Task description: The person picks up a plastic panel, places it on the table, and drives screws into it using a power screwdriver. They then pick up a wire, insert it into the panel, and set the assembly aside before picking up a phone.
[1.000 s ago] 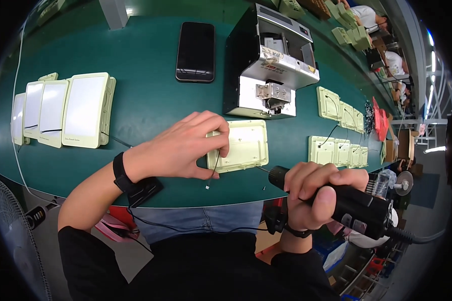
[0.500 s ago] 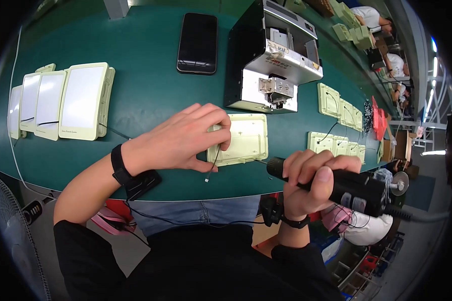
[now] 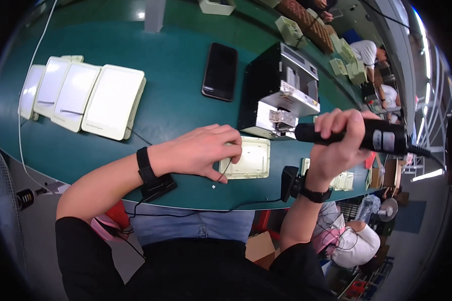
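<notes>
My left hand (image 3: 206, 150) grips the left side of a pale green plastic housing (image 3: 256, 156), which lies open side up on the table. A thin dark cable (image 3: 226, 169) runs out below its fingers to a small white connector (image 3: 214, 187). My right hand (image 3: 336, 145) is wrapped around a black electric screwdriver (image 3: 386, 139), held nearly level above the table. The screwdriver's nose is at the metal block (image 3: 282, 119) on the front of a black and silver machine (image 3: 258, 95), apparently a screw feeder. Whether the bit touches it, I cannot tell.
White-faced panels (image 3: 113, 103) with green frames lean in a row at the left. A black phone (image 3: 220, 71) lies beyond my left hand. More green housings (image 3: 343, 181) lie at the right, partly hidden by my right arm. Other people (image 3: 366, 52) work at the far right.
My right hand has lifted the electric screwdriver away from the housing's near edge, up to the machine's front. The left hand keeps its grip on the housing. The whole view has shifted and tilted.
</notes>
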Available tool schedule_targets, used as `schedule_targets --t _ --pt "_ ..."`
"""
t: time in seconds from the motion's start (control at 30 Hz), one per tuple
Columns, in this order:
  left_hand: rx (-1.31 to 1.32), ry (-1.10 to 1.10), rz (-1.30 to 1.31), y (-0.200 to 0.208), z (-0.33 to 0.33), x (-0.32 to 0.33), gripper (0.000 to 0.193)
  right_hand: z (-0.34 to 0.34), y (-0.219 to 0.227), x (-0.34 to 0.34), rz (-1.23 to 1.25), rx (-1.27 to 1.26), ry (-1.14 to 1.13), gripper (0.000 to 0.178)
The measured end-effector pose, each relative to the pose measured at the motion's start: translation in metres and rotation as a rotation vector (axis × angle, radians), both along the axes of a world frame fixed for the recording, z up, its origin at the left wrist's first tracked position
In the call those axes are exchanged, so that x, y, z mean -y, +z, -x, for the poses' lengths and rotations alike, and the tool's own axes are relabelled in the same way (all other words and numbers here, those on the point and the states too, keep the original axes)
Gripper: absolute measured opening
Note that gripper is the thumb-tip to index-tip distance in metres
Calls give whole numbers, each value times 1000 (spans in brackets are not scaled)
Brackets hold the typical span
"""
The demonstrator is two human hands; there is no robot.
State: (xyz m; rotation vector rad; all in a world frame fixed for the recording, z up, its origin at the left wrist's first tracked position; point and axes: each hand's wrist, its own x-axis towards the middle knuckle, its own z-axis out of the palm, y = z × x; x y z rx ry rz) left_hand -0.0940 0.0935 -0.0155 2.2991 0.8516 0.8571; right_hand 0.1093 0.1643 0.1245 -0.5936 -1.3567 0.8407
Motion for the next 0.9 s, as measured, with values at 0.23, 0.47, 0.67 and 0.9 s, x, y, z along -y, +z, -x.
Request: schedule_targets --t 0.23,0.47,0.67,0.9 --pt "35 1 39 0 3 -3 47 -16 -13 63 42 -34 312 15" --pt "27 11 26 -2 0 -1 48 -7 -39 90 73 130 355 23" --pt "34 11 51 -3 -2 0 47 -5 -45 94 112 131 318 24" --pt "-35 2 14 9 -2 0 48 0 -46 96 106 121 280 25"
